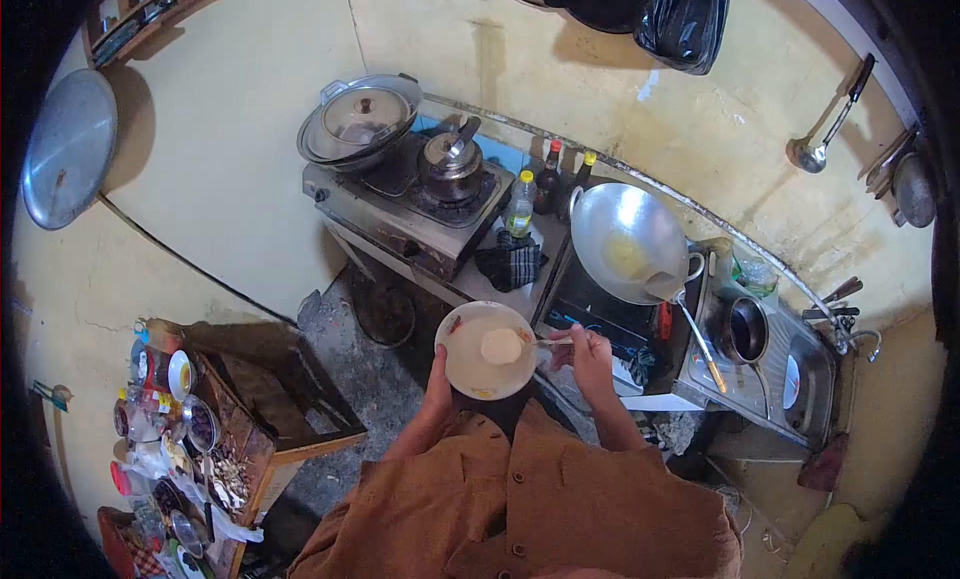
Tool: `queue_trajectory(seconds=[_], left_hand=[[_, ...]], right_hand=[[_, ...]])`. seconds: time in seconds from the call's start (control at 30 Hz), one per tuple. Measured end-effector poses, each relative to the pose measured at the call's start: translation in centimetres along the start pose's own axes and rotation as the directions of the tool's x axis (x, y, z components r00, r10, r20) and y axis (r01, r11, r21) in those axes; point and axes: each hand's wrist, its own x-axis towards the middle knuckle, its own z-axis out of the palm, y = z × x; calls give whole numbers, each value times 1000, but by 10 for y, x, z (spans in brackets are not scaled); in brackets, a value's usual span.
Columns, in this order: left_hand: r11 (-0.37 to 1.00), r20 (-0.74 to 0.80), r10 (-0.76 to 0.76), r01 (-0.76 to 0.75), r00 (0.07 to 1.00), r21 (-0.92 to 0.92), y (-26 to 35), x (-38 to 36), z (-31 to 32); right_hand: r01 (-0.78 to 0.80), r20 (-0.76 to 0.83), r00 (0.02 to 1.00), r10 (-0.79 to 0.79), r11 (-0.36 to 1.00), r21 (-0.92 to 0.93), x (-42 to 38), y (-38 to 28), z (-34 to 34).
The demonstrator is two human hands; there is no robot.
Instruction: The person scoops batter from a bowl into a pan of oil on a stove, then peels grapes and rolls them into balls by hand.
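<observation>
At far left, a metal disc [70, 149] is hung on the wall, above a wooden tabletop [245, 424] crowded with containers [127, 479]. On the stove [365, 214], a covered pan [335, 144] is set beside a kettle [450, 179]. The bowl [486, 393] is held before the person's shirt [440, 509], its left rim gripped by the left hand [436, 387]. At its right, the ladle's [547, 342] handle is pinched in the right hand [586, 354], the round end placed within the rim. A spatula [702, 341] is propped on the wok [598, 224]; beyond are seen a saucepan [745, 331] and a sink [815, 379].
</observation>
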Motion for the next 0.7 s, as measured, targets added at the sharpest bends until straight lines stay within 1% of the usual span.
queue_trajectory(seconds=[0.03, 0.07, 0.13, 0.27, 0.33, 0.37, 0.43, 0.47, 0.53, 0.57, 0.63, 0.7], left_hand=[[998, 2, -60, 60, 998, 3, 2, -2, 2], [998, 6, -61, 61, 998, 3, 3, -2, 4], [992, -22, -129, 129, 991, -15, 4, -2, 8], [990, 18, -135, 136, 991, -41, -11, 10, 4], [1000, 107, -26, 24, 994, 18, -16, 19, 2], [999, 121, -31, 29, 992, 23, -19, 25, 1], [994, 117, -99, 105, 988, -43, -15, 27, 12], [993, 128, -104, 109, 986, -38, -13, 29, 19], [995, 57, -104, 103, 993, 18, -2, 30, 44], [994, 66, -106, 105, 992, 21, -1, 35, 51], [995, 105, -93, 95, 990, -15, 1, 44, 65], [997, 142, -68, 73, 988, -32, -6, 61, 75]], right_hand=[[-30, -8, 1000, 31, 999, 44, 0, -4, -1], [-28, -11, 1000, 29, 999, 43, 0, -7, -2], [-22, -15, 1000, 22, 1000, 22, 1, -12, -5], [-29, -53, 998, 30, 1000, 10, 3, -16, -14], [-64, -64, 996, 67, 996, 60, 3, -22, -20], [-55, -77, 995, 60, 997, 61, 4, -24, -26], [-63, -67, 995, 71, 991, 115, 7, -28, -43], [-71, -47, 996, 76, 993, 97, 9, -33, -52], [-70, -86, 993, 79, 992, 101, 12, -43, -65], [-76, -115, 989, 88, 991, 106, 14, -48, -72], [-69, -103, 991, 82, 989, 128, 20, -54, -90], [-37, -171, 984, 53, 995, 96, 25, -60, -104]])
